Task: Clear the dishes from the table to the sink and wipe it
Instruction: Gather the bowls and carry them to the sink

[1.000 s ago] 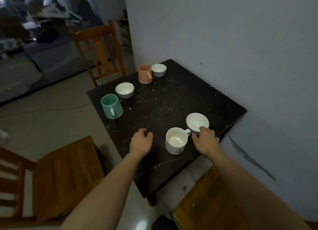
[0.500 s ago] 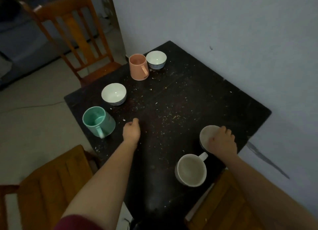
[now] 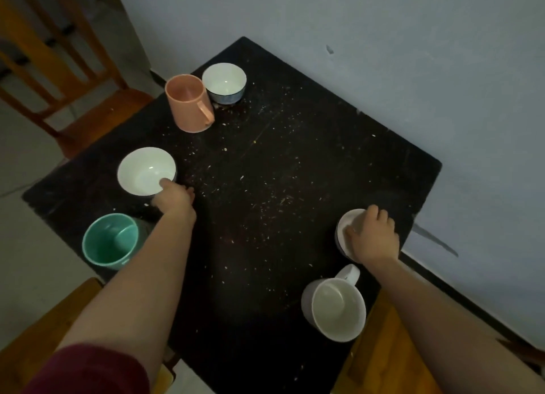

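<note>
Dishes not yet cleared: six pieces on the dark worktop [image 3: 295, 172], none lifted as far as can be judged. Collecting step in hand, wiping well off, with crumbs and pale specks scattered across the middle of the surface.

Left hand [image 3: 174, 199] stretched out to the near-left white bowl [image 3: 144, 169], thumb laid over the near rim and into the bowl, remaining fingers down by the outer wall; grip closing on the rim, though whether already clamped cannot be told. Right hand [image 3: 373, 237] draped over the right-hand white bowl [image 3: 345, 231] at the worktop's right edge, fingers curled across the top and rim, most of the bowl hidden beneath; grip wrapped on it, firmness unclear. Both bowls seemingly seated on the worktop.

Elsewhere: green mug [image 3: 110, 240] just beside the left forearm at the near-left corner; white mug [image 3: 336, 308] near the front edge, handle turned toward the right hand; pink mug [image 3: 188, 106] and blue-banded bowl [image 3: 224, 82] touching or nearly so at the far corner. Wooden chairs on the left and near sides; sink out of view.

Next move, by judgement: firm pinch on each rim, straight lift clear of the neighbouring mugs, perhaps one bowl nested in the other, then carrying off to the sink. Care with the left forearm close to the green mug.
</note>
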Tool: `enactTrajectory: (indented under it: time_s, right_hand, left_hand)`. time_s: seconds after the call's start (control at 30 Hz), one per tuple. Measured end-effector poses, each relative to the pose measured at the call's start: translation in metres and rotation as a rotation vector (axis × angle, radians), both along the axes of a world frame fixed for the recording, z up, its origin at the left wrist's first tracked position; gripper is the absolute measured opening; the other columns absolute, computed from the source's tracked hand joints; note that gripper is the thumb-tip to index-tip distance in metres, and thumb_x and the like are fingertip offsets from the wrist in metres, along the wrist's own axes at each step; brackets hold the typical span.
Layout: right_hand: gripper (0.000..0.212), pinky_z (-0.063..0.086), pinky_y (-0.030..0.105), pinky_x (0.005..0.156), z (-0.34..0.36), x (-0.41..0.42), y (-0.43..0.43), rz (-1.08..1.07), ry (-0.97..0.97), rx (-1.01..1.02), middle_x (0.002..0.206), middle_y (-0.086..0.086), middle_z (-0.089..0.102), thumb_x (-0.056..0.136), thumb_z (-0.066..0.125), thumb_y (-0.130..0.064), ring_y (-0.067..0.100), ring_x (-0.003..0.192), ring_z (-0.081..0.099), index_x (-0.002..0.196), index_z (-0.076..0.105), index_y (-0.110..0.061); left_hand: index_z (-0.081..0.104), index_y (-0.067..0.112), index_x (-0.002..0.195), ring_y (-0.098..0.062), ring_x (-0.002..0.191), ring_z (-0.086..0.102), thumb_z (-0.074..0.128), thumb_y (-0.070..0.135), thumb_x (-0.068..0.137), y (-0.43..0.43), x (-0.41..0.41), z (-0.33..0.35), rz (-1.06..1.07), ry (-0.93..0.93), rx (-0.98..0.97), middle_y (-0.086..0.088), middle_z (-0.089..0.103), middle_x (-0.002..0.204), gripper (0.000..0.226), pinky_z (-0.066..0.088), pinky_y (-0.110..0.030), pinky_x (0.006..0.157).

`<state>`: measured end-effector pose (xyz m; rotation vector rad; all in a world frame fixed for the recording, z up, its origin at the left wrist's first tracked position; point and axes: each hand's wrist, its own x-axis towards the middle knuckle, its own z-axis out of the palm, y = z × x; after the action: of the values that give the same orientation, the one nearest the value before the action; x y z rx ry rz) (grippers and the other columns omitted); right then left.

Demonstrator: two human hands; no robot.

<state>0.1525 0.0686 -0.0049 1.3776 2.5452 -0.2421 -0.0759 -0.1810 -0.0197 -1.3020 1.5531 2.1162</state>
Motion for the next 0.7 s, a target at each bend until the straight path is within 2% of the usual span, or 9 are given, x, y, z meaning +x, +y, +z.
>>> enactTrajectory:
  time_s: [0.03,0.1,0.2,0.27,0.33,0.4,0.47,0.57,0.7]
  right_hand:
    - [0.066,0.045,0.043,0.097,-0.001,0.000,0.002,0.012,0.011,0.000,0.134,0.012,0.045,0.084,0.065,-0.039,0.029,0.123,0.046,0.136,0.034,-0.013]
    - [0.065,0.048,0.040,0.091,-0.001,0.000,0.006,0.034,0.027,-0.021,0.132,0.010,0.047,0.083,0.066,-0.041,0.027,0.119,0.050,0.134,0.035,-0.015]
    - [0.056,0.051,0.036,0.079,0.007,-0.006,0.015,0.057,-0.012,-0.107,0.121,0.008,0.054,0.085,0.063,-0.042,0.024,0.105,0.058,0.129,0.039,-0.017]
    - [0.047,0.051,0.034,0.072,0.013,-0.012,0.023,0.042,-0.073,-0.173,0.105,0.006,0.058,0.086,0.061,-0.043,0.021,0.091,0.060,0.122,0.046,-0.017]
    - [0.041,0.052,0.034,0.071,0.016,-0.017,0.032,0.023,-0.087,-0.294,0.095,0.003,0.056,0.087,0.059,-0.044,0.020,0.085,0.059,0.116,0.052,-0.016]
    - [0.034,0.053,0.036,0.078,0.017,-0.019,0.042,0.020,-0.030,-0.440,0.095,0.004,0.059,0.088,0.059,-0.042,0.020,0.087,0.060,0.108,0.058,-0.015]
    - [0.027,0.053,0.036,0.079,0.019,-0.021,0.048,0.035,0.033,-0.532,0.094,0.007,0.064,0.088,0.060,-0.039,0.020,0.084,0.062,0.096,0.063,-0.014]
    - [0.027,0.051,0.029,0.068,0.025,-0.032,0.043,0.099,0.086,-0.587,0.087,0.007,0.066,0.087,0.061,-0.040,0.017,0.076,0.063,0.087,0.065,-0.013]
    - [0.018,0.044,0.021,0.060,0.046,-0.067,0.018,0.157,0.258,-0.692,0.087,0.001,0.065,0.088,0.062,-0.035,0.010,0.077,0.062,0.087,0.064,-0.017]
  left_hand:
    - [0.021,0.005,0.143,-0.025,0.106,0.062,0.034,0.026,0.098,0.001,-0.002,0.002,0.023,0.002,0.017,-0.014,0.056,0.127,0.052,0.053,-0.027,0.082]
    - [0.019,0.007,0.146,-0.025,0.105,0.062,0.033,0.022,0.098,0.005,0.002,0.008,0.028,-0.006,0.025,-0.015,0.053,0.130,0.052,0.055,-0.025,0.076]
    - [0.018,0.012,0.149,-0.022,0.084,0.065,0.034,0.021,0.097,0.014,0.018,0.014,-0.044,-0.034,0.042,-0.018,0.054,0.127,0.054,0.057,-0.025,0.069]
    - [0.018,0.010,0.148,-0.020,0.075,0.063,0.034,0.020,0.097,0.022,0.035,0.015,-0.127,-0.059,0.046,-0.019,0.058,0.119,0.055,0.057,-0.024,0.065]
    - [0.020,0.005,0.146,-0.020,0.071,0.062,0.031,0.016,0.095,0.031,0.054,0.015,-0.228,-0.065,0.036,-0.019,0.062,0.104,0.053,0.056,-0.023,0.059]
    - [0.022,0.000,0.145,-0.021,0.071,0.062,0.029,0.013,0.095,0.038,0.072,0.014,-0.332,-0.071,0.018,-0.016,0.061,0.089,0.052,0.055,-0.026,0.064]
    - [0.025,-0.003,0.143,-0.023,0.073,0.063,0.029,0.013,0.094,0.040,0.086,0.012,-0.424,-0.069,-0.009,-0.016,0.060,0.085,0.051,0.055,-0.028,0.069]
    - [0.028,0.000,0.141,-0.024,0.080,0.063,0.032,0.015,0.095,0.036,0.098,0.011,-0.497,-0.070,0.008,-0.018,0.060,0.092,0.048,0.055,-0.032,0.076]
    - [0.032,0.011,0.138,-0.026,0.091,0.063,0.034,0.014,0.095,0.026,0.096,0.016,-0.534,-0.068,0.071,-0.017,0.061,0.100,0.042,0.052,-0.037,0.082]
